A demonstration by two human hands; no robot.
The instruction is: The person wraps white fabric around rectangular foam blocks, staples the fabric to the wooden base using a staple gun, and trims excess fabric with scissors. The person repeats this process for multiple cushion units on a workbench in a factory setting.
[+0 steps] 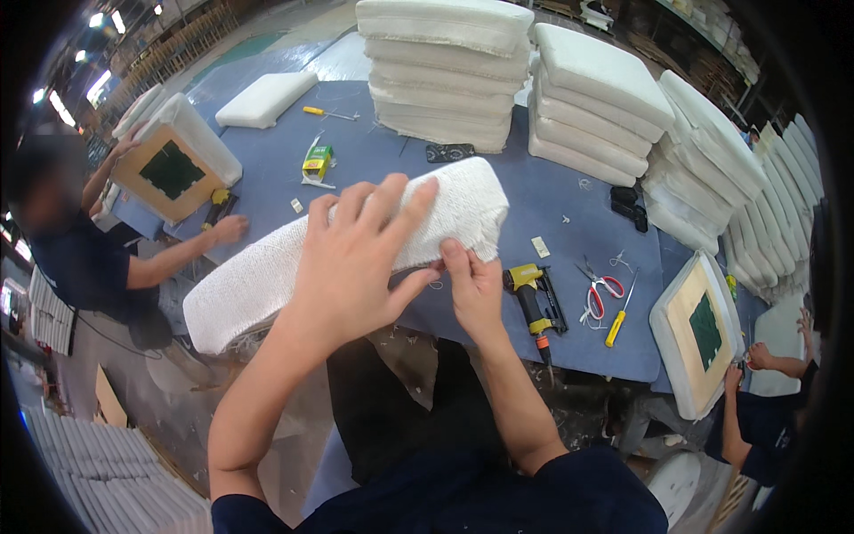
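A white fabric-covered seat cushion (258, 278) stands tilted before me, its long side facing me. Across that side lies my left hand (360, 245), fingers spread flat and the thumb stretched toward the lower edge. My right hand (471, 289) is closed at the cushion's right corner, pinching the edge of the white cover between thumb and fingers. The cushion's underside is mostly hidden. Just right of my right hand, a yellow-and-black staple gun (534, 303) lies on the blue table (592, 227).
Red-handled scissors (602, 295) and a yellow screwdriver (621, 318) lie at right. Cushion stacks (445, 76) stand behind. A green-yellow box (317, 164) and another screwdriver (329, 114) are at back left. Co-workers handle cushions (173, 160) at left and right (698, 334).
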